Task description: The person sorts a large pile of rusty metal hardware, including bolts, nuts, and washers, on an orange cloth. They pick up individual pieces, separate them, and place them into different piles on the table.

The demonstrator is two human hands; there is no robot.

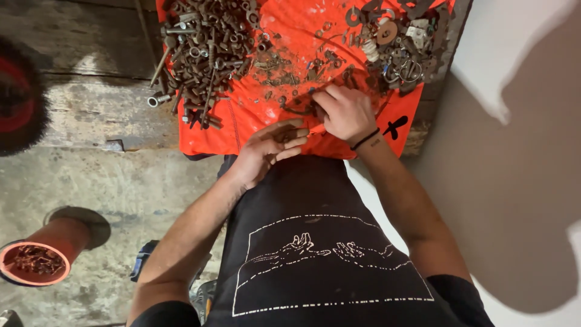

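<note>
We see our left hand (270, 147) at the near edge of the orange cloth (290, 30), palm up and cupped open, with a few small rusty pieces (284, 134) lying in the hollow of the palm. Just to its right, our right hand (344, 112) lies knuckles up on the cloth, fingers curled and pinched on a small rusty part (314, 109) at the fingertips; what kind of part it is we cannot tell. A black band (365, 140) circles the right wrist. The two hands sit close together, nearly touching, at the middle of the cloth's near edge.

Far to the left, down on the floor, stands a red tubular container (57, 239) with a round open mouth, and inside it lies a heap of rusty nails or screws (35, 259).

On the cloth, the far left corner carries a big pile of rusty bolts and nuts (203, 45), some spilling over the left edge onto the wood. The middle holds a thin scatter of small rusty bits (281, 69). The far right corner carries a pile of washers, rings and odd fittings (396, 42).

The cloth is spread over a worn wooden bench (91, 91). Below it we see stained concrete floor (139, 188), and at the right a pale wall (520, 151) with shadows.
</note>
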